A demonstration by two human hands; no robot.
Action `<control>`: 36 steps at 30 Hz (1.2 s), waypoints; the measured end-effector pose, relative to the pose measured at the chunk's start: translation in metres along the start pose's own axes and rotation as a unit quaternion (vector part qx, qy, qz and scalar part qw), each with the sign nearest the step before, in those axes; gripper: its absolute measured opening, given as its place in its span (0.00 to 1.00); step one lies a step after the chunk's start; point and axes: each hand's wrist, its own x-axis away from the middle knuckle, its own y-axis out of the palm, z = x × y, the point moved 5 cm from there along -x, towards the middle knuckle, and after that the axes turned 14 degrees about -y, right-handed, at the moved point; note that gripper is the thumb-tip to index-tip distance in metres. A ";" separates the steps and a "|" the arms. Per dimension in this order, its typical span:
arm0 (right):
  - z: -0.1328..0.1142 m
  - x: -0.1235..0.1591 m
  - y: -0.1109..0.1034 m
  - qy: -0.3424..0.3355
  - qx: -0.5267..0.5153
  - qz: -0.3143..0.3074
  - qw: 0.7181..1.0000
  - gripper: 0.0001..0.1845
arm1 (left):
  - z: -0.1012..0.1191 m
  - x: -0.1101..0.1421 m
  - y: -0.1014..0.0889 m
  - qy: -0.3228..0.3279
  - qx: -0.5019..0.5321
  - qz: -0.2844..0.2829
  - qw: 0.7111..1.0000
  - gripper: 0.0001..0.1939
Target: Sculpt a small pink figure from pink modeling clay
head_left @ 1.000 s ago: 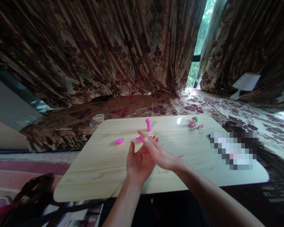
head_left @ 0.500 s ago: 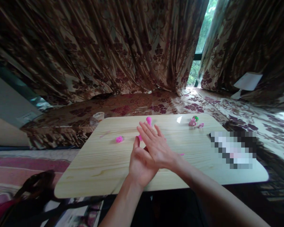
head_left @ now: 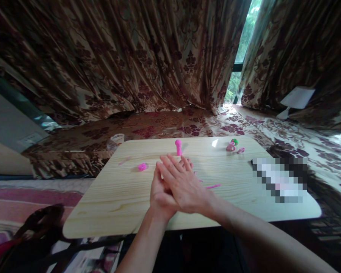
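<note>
My left hand lies palm up over the table, its fingers partly hidden. Flat across its palm rests my right hand, fingers stretched out. A thin pink clay strip seen earlier in the left palm is now hidden between the hands. Just beyond the fingertips stands a pink clay figure with a rounded top. A crinkled pink lump sits to the left. Another pink strip lies right of the right hand, with small pink bits near its knuckles.
The pale wooden table has rounded corners. Pink pieces and a green ball stand at its back right. A blurred-out object covers the right side. Behind are a clear tub, a white lamp and patterned curtains.
My right hand slid forward, then back, over the left palm. The pink strip visible in the left palm is covered now. The clay figure, briefly half hidden, shows again.
</note>
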 end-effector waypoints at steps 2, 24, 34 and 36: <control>0.014 -0.004 -0.008 0.064 -0.063 0.019 0.996 0.35 | -0.004 0.003 0.005 -0.053 0.088 -0.085 0.991 0.29; 0.066 0.020 -0.048 0.082 -0.153 0.222 0.959 0.04 | 0.013 -0.024 0.034 -0.124 0.204 -0.134 0.962 0.24; 0.196 -0.009 -0.019 0.164 -0.426 0.216 0.863 0.12 | 0.091 -0.106 -0.045 0.242 -0.299 0.243 0.890 0.17; 0.214 -0.017 -0.003 0.167 -0.456 0.199 0.851 0.13 | 0.089 -0.128 -0.051 0.225 -0.359 0.218 0.879 0.17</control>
